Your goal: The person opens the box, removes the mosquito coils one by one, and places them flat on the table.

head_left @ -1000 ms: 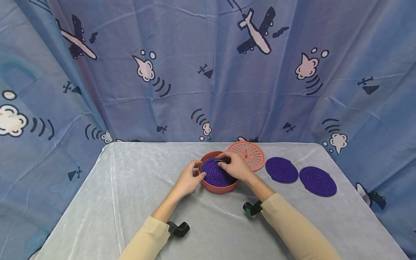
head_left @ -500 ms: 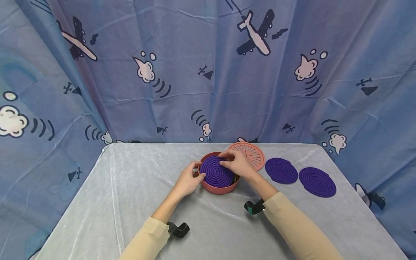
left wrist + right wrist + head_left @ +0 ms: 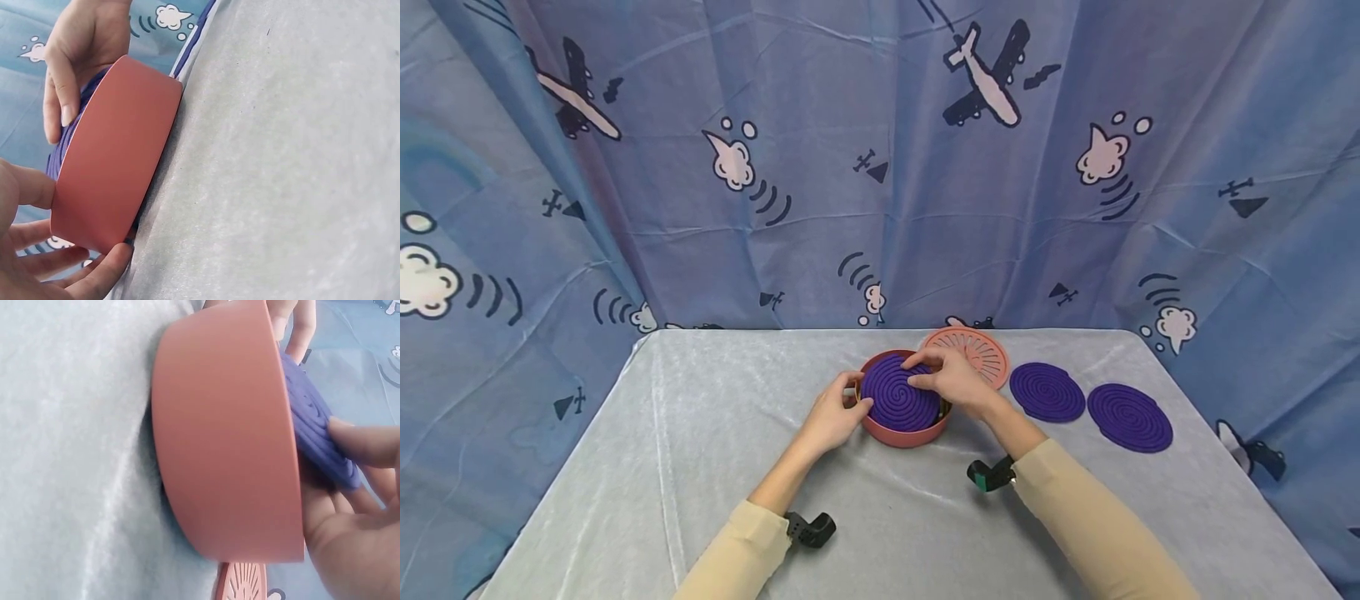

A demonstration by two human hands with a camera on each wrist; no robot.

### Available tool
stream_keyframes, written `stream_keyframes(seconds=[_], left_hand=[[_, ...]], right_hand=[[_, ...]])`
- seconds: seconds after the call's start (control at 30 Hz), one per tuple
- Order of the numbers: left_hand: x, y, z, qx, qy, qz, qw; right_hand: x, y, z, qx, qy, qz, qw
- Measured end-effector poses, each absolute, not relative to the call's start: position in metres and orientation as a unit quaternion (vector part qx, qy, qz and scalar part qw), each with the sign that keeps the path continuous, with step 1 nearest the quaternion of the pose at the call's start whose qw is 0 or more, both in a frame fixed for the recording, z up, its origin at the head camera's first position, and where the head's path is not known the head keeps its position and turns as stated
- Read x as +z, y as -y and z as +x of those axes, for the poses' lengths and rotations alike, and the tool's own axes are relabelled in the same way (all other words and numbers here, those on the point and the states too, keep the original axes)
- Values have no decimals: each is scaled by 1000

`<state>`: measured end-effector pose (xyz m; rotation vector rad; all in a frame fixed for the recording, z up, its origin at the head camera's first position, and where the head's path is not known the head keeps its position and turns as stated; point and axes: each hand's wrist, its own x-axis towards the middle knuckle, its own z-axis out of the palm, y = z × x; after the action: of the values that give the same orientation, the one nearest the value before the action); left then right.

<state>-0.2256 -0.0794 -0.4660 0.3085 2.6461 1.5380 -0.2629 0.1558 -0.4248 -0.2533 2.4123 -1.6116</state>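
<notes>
A purple spiral mosquito coil (image 3: 898,397) lies tilted in a round terracotta-coloured holder (image 3: 906,439), its right edge raised above the rim. My right hand (image 3: 953,382) pinches that raised edge, thumb on top and fingers beneath, as the coil (image 3: 312,422) shows in the right wrist view. On the opposite side, my left hand (image 3: 831,417) grips the holder's wall, thumb at the rim and fingers round the outside; the holder (image 3: 119,156) fills the middle of the left wrist view. Something dark shows inside under the coil's right edge, mostly hidden.
A slotted round terracotta-coloured lid (image 3: 977,353) lies just behind the holder, partly covered by my right hand. To the right, two more purple coils (image 3: 1047,392) lie flat on the white-covered table (image 3: 737,433). A blue patterned curtain (image 3: 820,167) stands behind.
My right hand has moved slightly right and raised the coil's right edge, with its fingers now under it. The dark strip seen earlier at the coil's top is hidden. My left hand stays in place.
</notes>
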Motion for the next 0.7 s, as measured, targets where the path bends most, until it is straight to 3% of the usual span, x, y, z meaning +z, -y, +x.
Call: stream_keyframes(seconds=[0.7], left_hand=[[-468, 81, -225, 505, -856, 112, 20]], right_hand=[[-396, -194, -238, -565, -815, -89, 96]])
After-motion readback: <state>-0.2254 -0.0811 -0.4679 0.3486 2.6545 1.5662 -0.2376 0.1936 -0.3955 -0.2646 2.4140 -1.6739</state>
